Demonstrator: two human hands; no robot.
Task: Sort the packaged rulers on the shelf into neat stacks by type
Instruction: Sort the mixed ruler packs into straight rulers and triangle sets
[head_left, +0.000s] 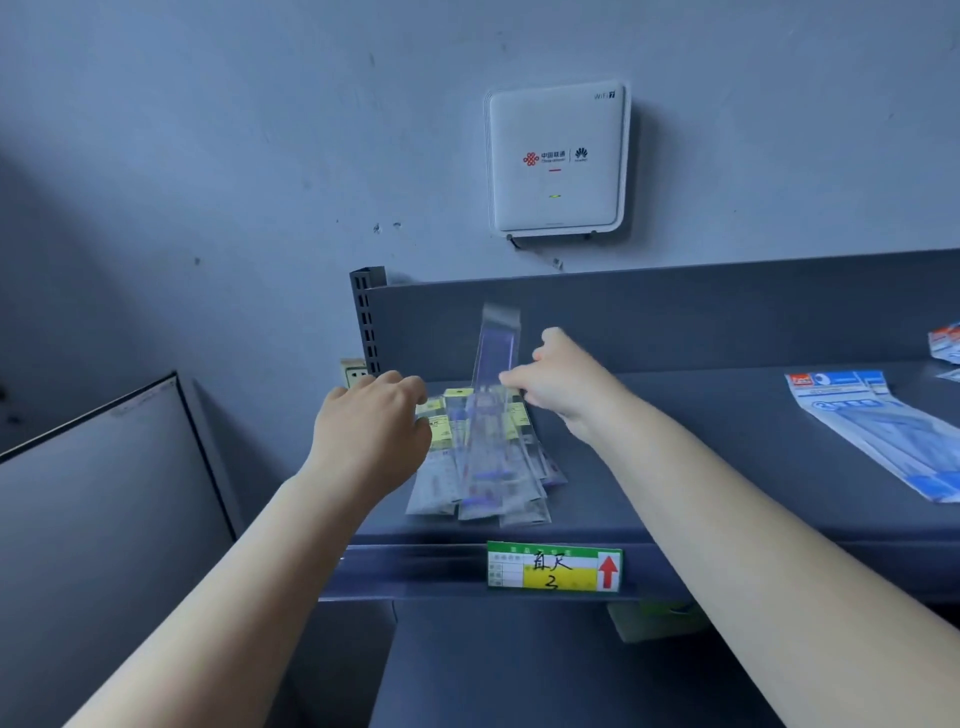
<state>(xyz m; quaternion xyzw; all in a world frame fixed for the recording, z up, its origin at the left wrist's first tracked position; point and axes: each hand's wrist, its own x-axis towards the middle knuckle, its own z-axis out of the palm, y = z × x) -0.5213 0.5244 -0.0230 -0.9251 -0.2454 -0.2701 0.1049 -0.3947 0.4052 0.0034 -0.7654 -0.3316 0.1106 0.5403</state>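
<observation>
The right hand (558, 382) pinches a clear ruler pack (496, 353) above the pile (483, 462). The left hand (374, 426) rests on the pile's left edge.

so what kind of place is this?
Probably a small shop's stationery aisle or stockroom: a grey metal shelf with a handwritten price tag on its front edge, a pile of packaged rulers, and a wall-mounted WiFi router.

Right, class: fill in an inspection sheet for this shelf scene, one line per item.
Surface: grey metal shelf, price label on its front edge.
Job's things: loose pile of packaged rulers; one clear pack lifted upright.
Clutter: blue-and-white packets at right.
Hands: right hand pinches the lifted pack; left hand rests on the pile's left edge.
Cables: nothing seen clearly.
Surroundings: wall-mounted WiFi box, wall socket.
</observation>
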